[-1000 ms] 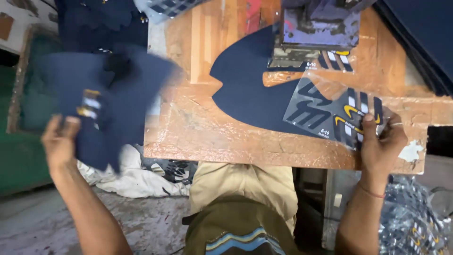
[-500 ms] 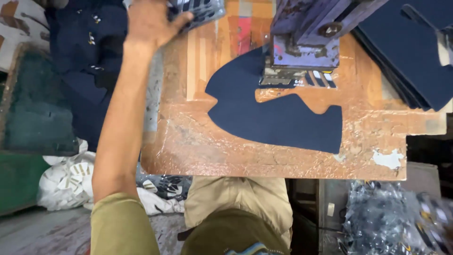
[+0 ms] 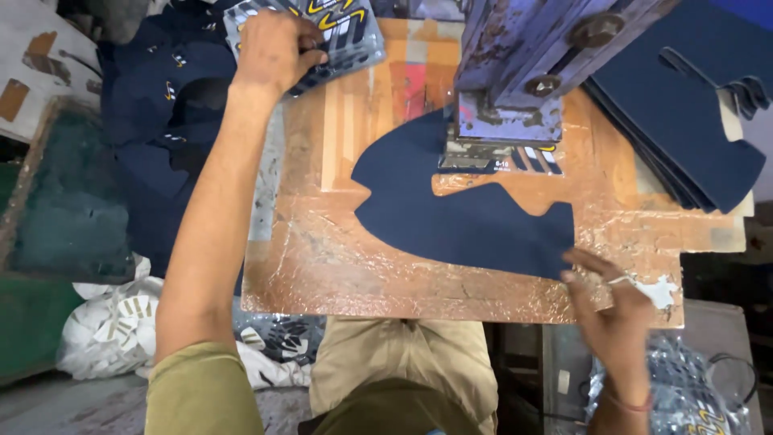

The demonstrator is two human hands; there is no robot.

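The person stands over a worn wooden bench (image 3: 322, 274), its top patched with shiny copper-coloured foil along the near edge. The left hand (image 3: 274, 50) is stretched out to the far left corner of the bench, fingers curled tight around a stack of grey printed sheets (image 3: 342, 32) marked with yellow and white stripes; the stack lies partly over the bench's far edge. The right hand (image 3: 616, 310) is at the near right corner, fingers loosely bent, the fingertips touching the near right tip of a navy fabric cut piece (image 3: 459, 217); whether they actually pinch the cloth I cannot tell.

That navy piece lies flat across the middle of the bench, a broad curved shape with a notch on its left side, its far part tucked under the metal press head (image 3: 515, 89). The press head is a heavy bluish, chipped block standing at the far edge, right of centre, and a small striped printed patch (image 3: 515, 159) shows just beneath its front, lying on the fabric.

Along the far right edge a stack of navy cut pieces (image 3: 684, 137) overhangs the bench. Off the left edge, lower down, a heap of finished navy pieces (image 3: 161, 145) sits beside a green bin (image 3: 56, 217). White printed scraps (image 3: 121, 330) lie on the floor by the near left corner.
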